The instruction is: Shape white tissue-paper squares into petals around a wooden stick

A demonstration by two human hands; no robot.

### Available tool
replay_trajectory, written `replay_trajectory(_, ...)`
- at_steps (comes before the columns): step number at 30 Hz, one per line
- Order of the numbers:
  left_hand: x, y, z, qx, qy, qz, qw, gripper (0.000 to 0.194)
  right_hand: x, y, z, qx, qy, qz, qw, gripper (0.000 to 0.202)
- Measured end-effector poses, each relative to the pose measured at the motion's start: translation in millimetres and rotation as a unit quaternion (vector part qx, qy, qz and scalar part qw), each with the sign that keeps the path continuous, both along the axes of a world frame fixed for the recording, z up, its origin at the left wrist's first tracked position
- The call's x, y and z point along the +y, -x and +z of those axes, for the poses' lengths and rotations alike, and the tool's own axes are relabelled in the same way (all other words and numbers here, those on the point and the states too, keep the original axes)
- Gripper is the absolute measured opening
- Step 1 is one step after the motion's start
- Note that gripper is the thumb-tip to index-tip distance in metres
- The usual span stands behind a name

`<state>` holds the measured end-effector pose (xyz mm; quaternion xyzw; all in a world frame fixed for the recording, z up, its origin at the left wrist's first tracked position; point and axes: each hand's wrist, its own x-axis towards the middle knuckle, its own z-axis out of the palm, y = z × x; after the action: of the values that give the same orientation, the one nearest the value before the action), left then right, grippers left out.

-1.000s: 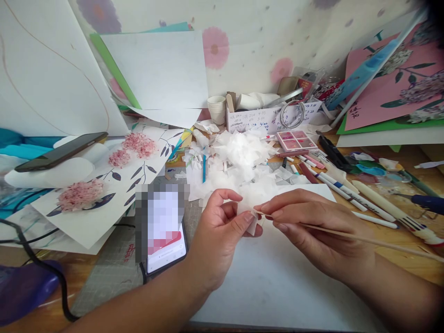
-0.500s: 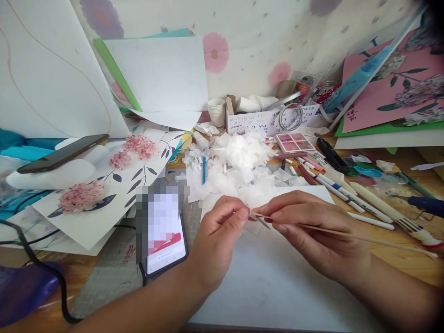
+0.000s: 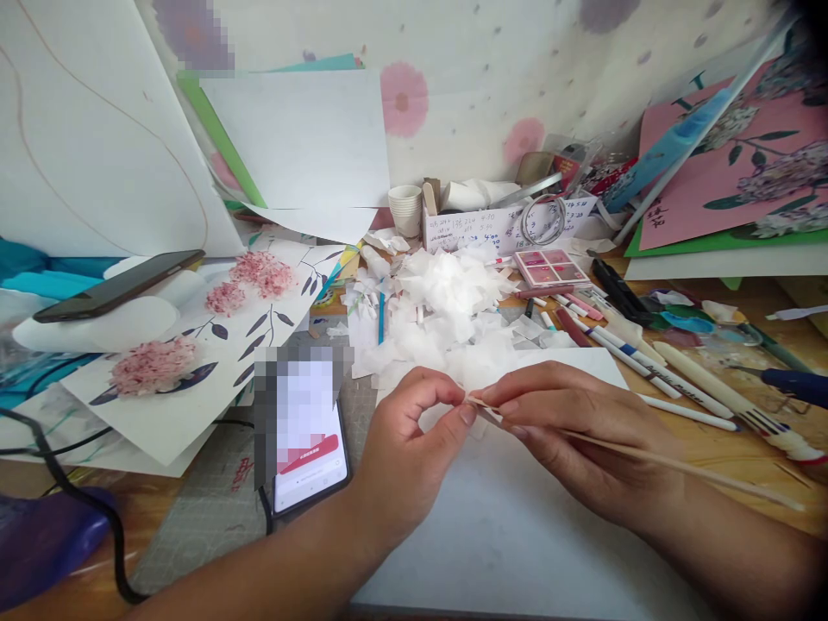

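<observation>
My right hand [image 3: 582, 431] grips a thin wooden stick [image 3: 686, 466], which slants down to the right past the wrist. At the stick's near tip, my left hand [image 3: 414, 440] pinches a small pale scrap of paper [image 3: 490, 416] between thumb and forefinger. The fingertips of both hands almost meet there and partly hide the scrap. Both hands are above a white sheet [image 3: 492, 535]. Just beyond them lies a heap of thin white paper pieces [image 3: 446, 293].
Left of my left arm, a lit phone [image 3: 310, 466] rests on a grey cutting mat [image 3: 194, 517]. Pink paper flowers [image 3: 153, 364] lie on sheets at the left. Several markers [image 3: 647, 362], a glue gun tip [image 3: 750, 371] and a palette [image 3: 551, 268] are on the right. Paper cups [image 3: 405, 211] stand behind.
My left fingertips have shifted slightly right, along with the scrap. The stick's far end has swung a little lower and to the left, with its near tip still at my fingers.
</observation>
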<state>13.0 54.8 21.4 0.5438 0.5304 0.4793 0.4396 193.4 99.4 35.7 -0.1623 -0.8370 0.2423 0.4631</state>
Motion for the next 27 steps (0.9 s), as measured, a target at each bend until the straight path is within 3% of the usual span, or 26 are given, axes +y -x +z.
replay_trajectory(6, 0.9, 0.4, -0.9, -0.031, 0.018, -0.002, 0.999, 0.010, 1.5, 0.6, -3.8, 0.014, 0.011, -0.029, 0.999, 0.025)
replay_trajectory(13, 1.8, 2.3, -6.5, -0.074, 0.011, 0.019, 0.997, 0.012, 19.0, -3.5, -11.6, -0.035, -0.026, -0.148, 0.988, 0.017)
replay_trajectory(20, 0.3, 1.5, -6.2, -0.103, -0.023, 0.043, 0.993, 0.014, 27.0, -4.7, -20.9, -0.083, -0.015, -0.191, 0.978, 0.012)
replay_trajectory(27, -2.8, 1.8, -0.4, -0.177, -0.013, 0.020, 0.984, 0.020, 31.1, -5.9, -23.1, -0.099, 0.019, -0.223, 0.970, 0.008)
